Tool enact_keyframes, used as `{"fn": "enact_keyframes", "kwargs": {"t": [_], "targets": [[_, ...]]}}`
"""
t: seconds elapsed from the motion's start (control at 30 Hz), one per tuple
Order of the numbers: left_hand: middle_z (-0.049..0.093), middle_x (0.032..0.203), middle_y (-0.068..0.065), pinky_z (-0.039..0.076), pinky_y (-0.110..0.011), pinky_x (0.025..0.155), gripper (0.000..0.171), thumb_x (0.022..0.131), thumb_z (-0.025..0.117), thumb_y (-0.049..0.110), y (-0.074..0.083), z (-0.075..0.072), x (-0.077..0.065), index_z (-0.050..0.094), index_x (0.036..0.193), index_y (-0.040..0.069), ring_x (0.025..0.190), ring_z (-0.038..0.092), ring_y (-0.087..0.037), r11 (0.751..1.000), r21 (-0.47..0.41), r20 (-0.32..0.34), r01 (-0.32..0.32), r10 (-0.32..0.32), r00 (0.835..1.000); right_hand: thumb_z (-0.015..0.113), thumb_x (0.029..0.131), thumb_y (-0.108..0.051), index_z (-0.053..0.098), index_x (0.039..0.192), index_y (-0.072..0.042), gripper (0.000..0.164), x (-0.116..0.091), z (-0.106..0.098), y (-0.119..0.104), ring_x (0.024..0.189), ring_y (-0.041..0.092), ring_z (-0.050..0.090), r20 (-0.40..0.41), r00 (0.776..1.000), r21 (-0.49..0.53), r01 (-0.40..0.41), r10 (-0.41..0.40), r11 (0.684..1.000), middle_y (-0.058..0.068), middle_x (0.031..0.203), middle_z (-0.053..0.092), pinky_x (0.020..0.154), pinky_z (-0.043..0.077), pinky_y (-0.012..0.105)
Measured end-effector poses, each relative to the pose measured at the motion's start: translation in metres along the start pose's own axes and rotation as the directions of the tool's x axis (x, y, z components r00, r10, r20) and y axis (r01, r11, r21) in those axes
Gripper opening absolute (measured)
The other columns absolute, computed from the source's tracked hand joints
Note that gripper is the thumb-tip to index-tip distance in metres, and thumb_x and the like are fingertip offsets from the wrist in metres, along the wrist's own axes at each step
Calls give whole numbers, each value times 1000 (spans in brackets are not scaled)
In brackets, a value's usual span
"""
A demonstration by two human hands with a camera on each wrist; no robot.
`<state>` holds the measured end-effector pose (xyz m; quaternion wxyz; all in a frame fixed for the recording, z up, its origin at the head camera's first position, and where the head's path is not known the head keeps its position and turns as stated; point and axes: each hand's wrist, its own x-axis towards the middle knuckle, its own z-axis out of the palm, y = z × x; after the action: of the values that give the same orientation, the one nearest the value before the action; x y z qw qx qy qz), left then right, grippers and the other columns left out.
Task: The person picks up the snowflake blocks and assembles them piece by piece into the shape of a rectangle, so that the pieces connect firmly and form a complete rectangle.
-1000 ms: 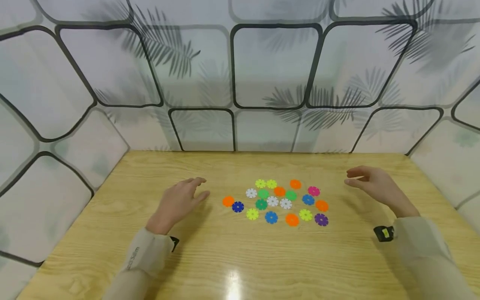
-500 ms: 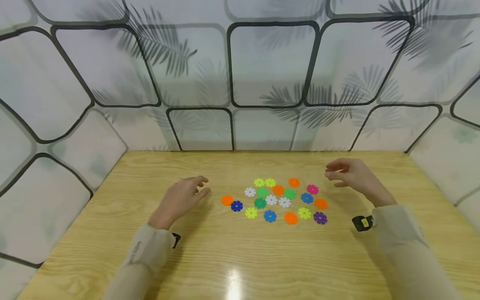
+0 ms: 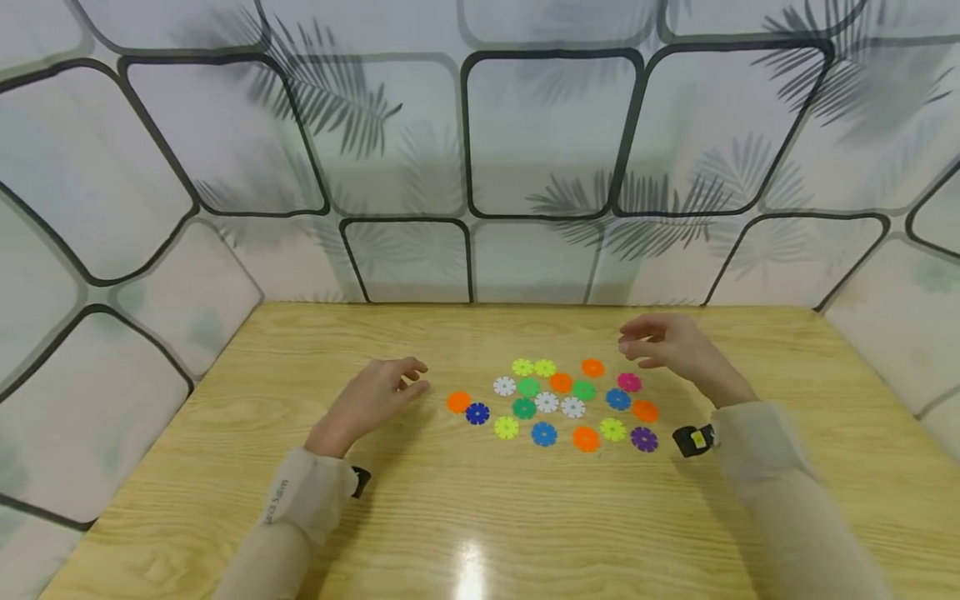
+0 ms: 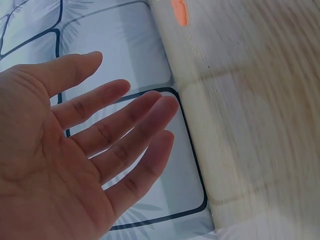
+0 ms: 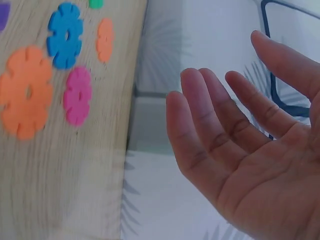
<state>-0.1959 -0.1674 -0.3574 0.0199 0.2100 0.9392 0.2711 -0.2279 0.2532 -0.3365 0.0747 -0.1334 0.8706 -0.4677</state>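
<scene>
Several flat notched plastic discs in many colours lie on the table. My left hand (image 3: 371, 398) hovers left of them, nearest the orange disc (image 3: 459, 402) and the dark blue disc (image 3: 477, 413). In the left wrist view its fingers (image 4: 135, 130) are relaxed and hold nothing. My right hand (image 3: 675, 346) is above the table at the back right of the discs, close to the pink disc (image 3: 629, 382). The right wrist view shows its palm bare, with fingers (image 5: 200, 125) loosely bent and apart from the pink disc (image 5: 77, 96) and blue disc (image 5: 65, 36).
The wooden table (image 3: 465, 500) runs back to a patterned backdrop (image 3: 551, 133) with black outlines and leaf prints. A purple disc (image 3: 644, 439) lies at the front right of the group. Each wrist wears a small black device (image 3: 693, 440).
My right hand has moved left, from beside the discs to just behind their right end. My left hand has shifted slightly right. The discs stay where they were.
</scene>
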Motion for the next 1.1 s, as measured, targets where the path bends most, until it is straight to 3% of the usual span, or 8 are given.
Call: {"fn": "enact_keyframes", "kwargs": {"t": [0.33, 0.6, 0.77, 0.9, 1.1], "targets": [[70, 114, -19, 57, -45, 84, 29, 104, 60, 12, -4, 4, 2, 65, 124, -7, 99, 69, -32, 994, -112, 22, -13, 16, 1000, 68, 97, -8, 55, 129, 17, 43, 11, 22, -14, 101, 39, 67, 51, 997, 33, 54, -56, 998, 31, 121, 63, 81, 59, 40], [71, 113, -18, 57, -44, 84, 27, 103, 61, 10, -4, 6, 6, 65, 124, -7, 98, 69, -31, 993, -115, 33, -21, 24, 999, 65, 97, -3, 53, 129, 19, 41, 15, 34, -18, 102, 38, 67, 102, 990, 84, 85, -94, 993, 33, 123, 62, 83, 59, 42], [71, 112, -19, 57, -43, 85, 26, 103, 60, 7, 0, 7, 11, 64, 124, -8, 98, 69, -32, 992, -123, 47, -36, 42, 998, 65, 97, -3, 53, 129, 19, 40, 19, 40, -21, 103, 38, 66, 137, 986, 114, 82, -97, 990, 34, 124, 60, 85, 58, 44], [69, 114, -22, 57, -42, 84, 26, 102, 61, 4, 1, 9, 15, 64, 124, -8, 98, 69, -34, 990, -136, 67, -20, 29, 997, 66, 98, -7, 53, 132, 16, 43, 23, 46, -25, 104, 36, 66, 148, 986, 125, 64, -82, 990, 33, 128, 58, 87, 57, 46], [69, 114, -23, 58, -40, 83, 26, 101, 60, 2, -2, 11, 18, 64, 125, -7, 101, 69, -36, 985, -171, 86, 6, 9, 996, 67, 96, -4, 53, 132, 16, 43, 29, 60, -32, 107, 43, 65, 172, 982, 176, 46, -77, 983, 34, 128, 57, 88, 57, 47]]}}
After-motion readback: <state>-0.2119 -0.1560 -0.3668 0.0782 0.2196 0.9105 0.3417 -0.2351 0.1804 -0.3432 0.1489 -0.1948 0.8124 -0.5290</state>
